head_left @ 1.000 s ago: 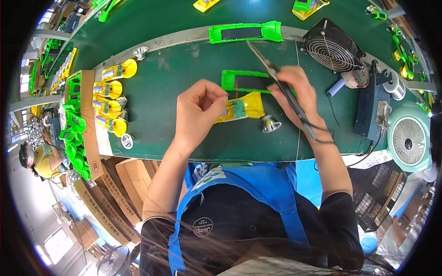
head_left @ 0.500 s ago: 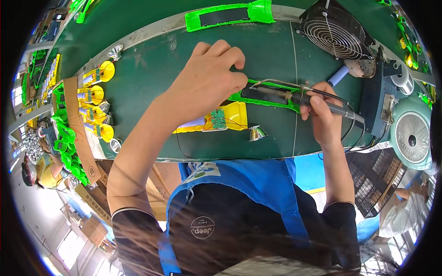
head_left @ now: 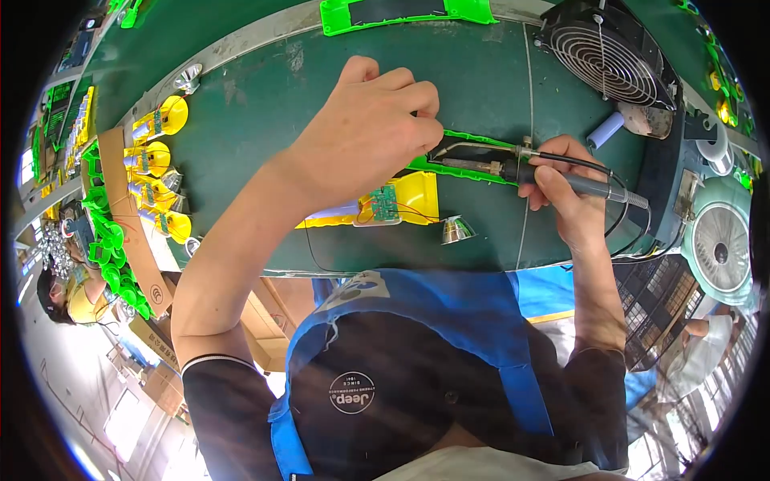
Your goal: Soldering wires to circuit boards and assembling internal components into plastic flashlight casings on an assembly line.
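My left hand (head_left: 373, 124) is closed over the left end of a green plastic housing half (head_left: 481, 175), its fingertips bent down; whatever they pinch is hidden. A soldering iron (head_left: 592, 187) with a thin curved feed tube is gripped in my right hand (head_left: 571, 192). Its tip points left above the green housing, close to my left fingertips. Just below lies a yellow housing (head_left: 420, 195) holding a green circuit board (head_left: 385, 203) and a pale lilac cell (head_left: 333, 211), partly under my left forearm. A silver reflector cup (head_left: 457, 230) sits at its right end, wires running toward it.
Another green housing half (head_left: 393, 11) lies at the far edge. At right stand a black fan (head_left: 601, 60), a lilac cell (head_left: 606, 130) and a dark blue soldering unit (head_left: 662, 188). Several yellow assemblies (head_left: 150, 159) line the left, beside a cardboard box (head_left: 138, 224) and stacked green parts (head_left: 108, 236).
The iron has shifted slightly left over the green housing, its tip now nearer my left fingertips. My left hand keeps nearly the same pose. The whole view has shifted a little.
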A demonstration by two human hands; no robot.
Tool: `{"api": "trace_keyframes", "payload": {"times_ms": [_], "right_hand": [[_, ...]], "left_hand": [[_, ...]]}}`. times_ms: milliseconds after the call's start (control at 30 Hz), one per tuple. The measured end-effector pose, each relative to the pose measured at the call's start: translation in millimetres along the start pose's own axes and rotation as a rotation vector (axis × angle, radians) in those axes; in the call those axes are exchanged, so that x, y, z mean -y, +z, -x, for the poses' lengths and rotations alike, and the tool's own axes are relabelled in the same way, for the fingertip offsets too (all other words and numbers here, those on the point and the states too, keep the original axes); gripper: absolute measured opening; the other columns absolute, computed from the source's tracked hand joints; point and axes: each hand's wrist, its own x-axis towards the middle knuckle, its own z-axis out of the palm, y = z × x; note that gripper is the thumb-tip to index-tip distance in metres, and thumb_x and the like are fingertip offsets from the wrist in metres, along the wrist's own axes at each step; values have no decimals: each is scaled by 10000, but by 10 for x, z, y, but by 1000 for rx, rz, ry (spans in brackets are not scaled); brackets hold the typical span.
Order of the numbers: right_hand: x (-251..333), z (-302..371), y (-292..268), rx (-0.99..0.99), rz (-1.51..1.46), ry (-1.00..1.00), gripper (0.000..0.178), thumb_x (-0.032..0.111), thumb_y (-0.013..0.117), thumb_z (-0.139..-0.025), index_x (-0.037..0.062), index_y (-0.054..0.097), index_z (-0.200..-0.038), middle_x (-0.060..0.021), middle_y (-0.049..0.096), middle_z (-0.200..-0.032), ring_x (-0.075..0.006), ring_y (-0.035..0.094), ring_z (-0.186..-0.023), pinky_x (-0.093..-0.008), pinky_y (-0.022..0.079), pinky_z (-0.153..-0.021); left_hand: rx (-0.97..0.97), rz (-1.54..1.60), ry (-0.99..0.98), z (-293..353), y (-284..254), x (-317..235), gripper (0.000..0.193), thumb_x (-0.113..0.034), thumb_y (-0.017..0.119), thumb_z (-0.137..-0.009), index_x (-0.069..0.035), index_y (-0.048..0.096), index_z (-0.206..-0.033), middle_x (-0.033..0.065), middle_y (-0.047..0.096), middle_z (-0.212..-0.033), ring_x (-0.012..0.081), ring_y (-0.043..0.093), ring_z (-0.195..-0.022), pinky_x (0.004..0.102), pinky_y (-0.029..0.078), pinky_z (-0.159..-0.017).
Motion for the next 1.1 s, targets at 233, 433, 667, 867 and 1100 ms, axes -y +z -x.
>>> {"api": "trace_keyframes", "payload": {"times_ms": [233, 433, 667, 867, 1100], "right_hand": [[-13, 0, 16, 18, 28, 2, 228, 155, 665, -859, -25, 564, -956, -79, 628, -769, -122, 642, -616, -209, 488, -481], [-23, 1, 6, 52, 47, -1, 206, 129, 649, -865, -28, 560, -965, -90, 634, -778, -131, 646, -628, -221, 506, -503], [-43, 80, -50, -13, 22, -69, 269, 209, 654, -871, -19, 550, -972, -109, 645, -735, -150, 626, -600, -255, 516, -546], [-204, 133, -140, -78, -133, -166, 341, 282, 624, -902, -10, 510, -1040, -131, 624, -792, -185, 591, -674, -309, 495, -646], [-350, 161, -141, -96, -214, -307, 300, 187, 630, -912, -35, 500, -1066, -152, 666, -815, -191, 647, -688, -316, 544, -681]], "left_hand": [[-93, -36, 38, -10, 50, -9, 56, -96, 611, -733, -143, 642, -728, -17, 528, -807, 154, 538, -839, 364, 369, -826], [5, -21, 5, -7, 15, -20, 115, -74, 692, -748, -123, 591, -773, -10, 540, -902, 164, 529, -863, 376, 354, -853], [-17, -13, 18, -19, 33, -7, 113, -79, 691, -753, -122, 593, -786, -8, 539, -904, 171, 530, -874, 380, 353, -858], [-88, -45, 62, -32, 45, -4, 57, -90, 598, -730, -142, 619, -723, -9, 511, -794, 170, 531, -812, 373, 363, -818], [52, 9, 2, -40, -35, -44, 107, -79, 671, -779, -126, 575, -784, -14, 533, -928, 171, 524, -888, 376, 323, -869]]}}
